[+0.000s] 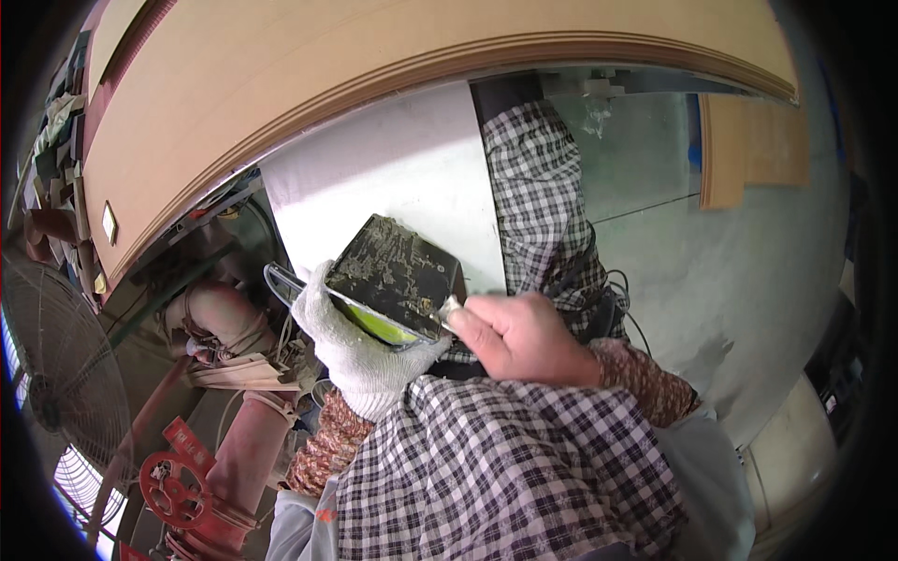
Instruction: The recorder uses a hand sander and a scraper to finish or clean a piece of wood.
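Observation:
My left hand (369, 365), in a white knitted glove, is wrapped round a block-shaped tool that looks like a sheet sander (393, 271). Its square black face is turned up, scuffed and caked with tan residue. A bright green part (374, 323) shows below the face, and a bent grey metal bar (283, 280) sticks out at the left. At the tool's right corner, my bare right hand (528, 337) is closed in a pinch. A small whitish piece (450, 307) shows at its fingertips, too small to name.
A large tan panel (421, 51) with grooved edging spans the far side. Below it lies a white board (374, 168). A caged fan (61, 374) and a red pipe with a handwheel (175, 489) stand at left. Tan boards (748, 140) lie far right; a black cable (625, 294) curls nearby.

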### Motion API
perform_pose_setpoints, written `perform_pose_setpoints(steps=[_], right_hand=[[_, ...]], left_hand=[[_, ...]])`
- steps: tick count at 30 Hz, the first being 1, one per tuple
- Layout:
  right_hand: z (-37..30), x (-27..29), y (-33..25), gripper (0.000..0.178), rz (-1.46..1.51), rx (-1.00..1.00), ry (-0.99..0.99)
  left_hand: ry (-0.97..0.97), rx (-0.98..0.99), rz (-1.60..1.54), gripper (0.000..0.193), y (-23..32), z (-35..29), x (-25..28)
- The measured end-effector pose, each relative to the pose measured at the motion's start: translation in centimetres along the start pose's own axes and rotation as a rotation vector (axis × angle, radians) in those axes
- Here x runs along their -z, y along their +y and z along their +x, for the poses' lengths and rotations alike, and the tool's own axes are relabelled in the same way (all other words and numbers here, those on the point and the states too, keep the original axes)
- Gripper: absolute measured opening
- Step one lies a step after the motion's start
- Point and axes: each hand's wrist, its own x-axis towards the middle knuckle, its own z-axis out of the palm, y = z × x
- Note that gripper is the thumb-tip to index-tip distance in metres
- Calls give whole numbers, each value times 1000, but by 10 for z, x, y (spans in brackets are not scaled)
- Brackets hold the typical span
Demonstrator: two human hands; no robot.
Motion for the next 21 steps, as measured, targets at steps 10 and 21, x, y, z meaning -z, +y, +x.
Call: perform_pose_setpoints(steps=[10, 21], right_hand=[[4, 5, 1, 44, 23, 17, 6], [-3, 4, -7, 48, 71, -83, -47]], left_hand=[[-14, -68, 150, 128, 8, 3, 10], [-59, -70, 131, 132, 10, 6, 8]])
